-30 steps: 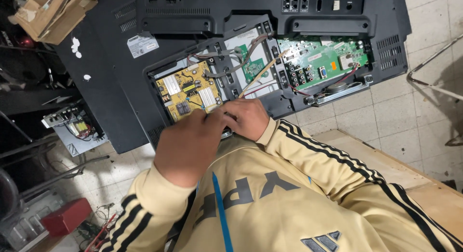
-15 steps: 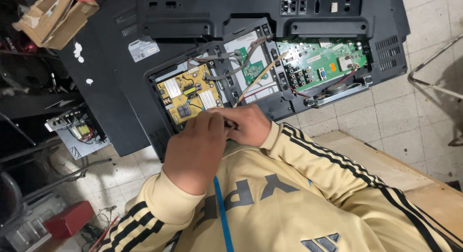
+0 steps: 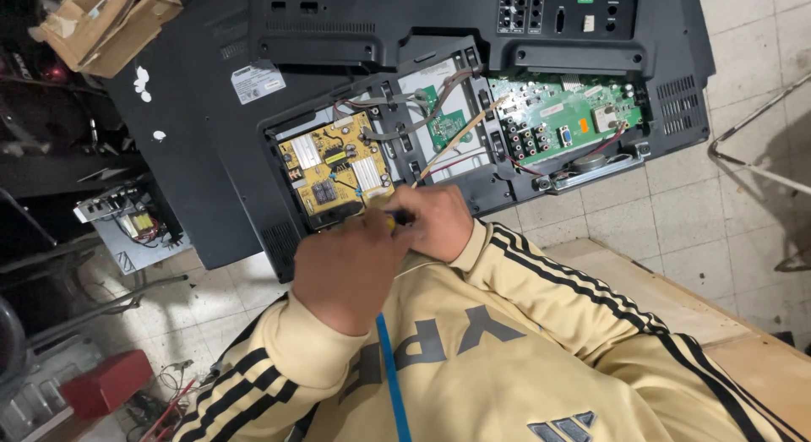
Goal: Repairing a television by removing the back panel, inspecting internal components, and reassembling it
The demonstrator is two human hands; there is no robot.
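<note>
A red box [image 3: 106, 383] lies on the tiled floor at far left, with a small loose circuit board [image 3: 131, 222] above it and a torn cardboard box [image 3: 101, 24] at the top corner; next comes the television [image 3: 253, 155], lying face down with its black back cover cut away over the electronics. Inside the opening sits the yellow power board [image 3: 338, 167], then a small green board [image 3: 446, 125] with grey ribbon cables, then the large green main board [image 3: 566, 125] at the right.

The left hand [image 3: 351, 269] is curled into a loose fist at the lower edge of the yellow power board; the right hand [image 3: 439, 222] is closed just beside it, touching it, and between them shows the yellow-and-black handle of a small tool [image 3: 395, 220] — probably a screwdriver, though its tip is hidden and which fingers grip it I cannot tell for sure.

The power board looks light and stiff but fragile — thin, brittle at the corners, crowded with upright parts that would snap under sideways pressure; by my judgement it is best held by its bare edges, never by the components or the plugged-in wires. The television itself seems heavy and awkward; its plastic shell is smooth, so the rim is the safest grip.
</note>
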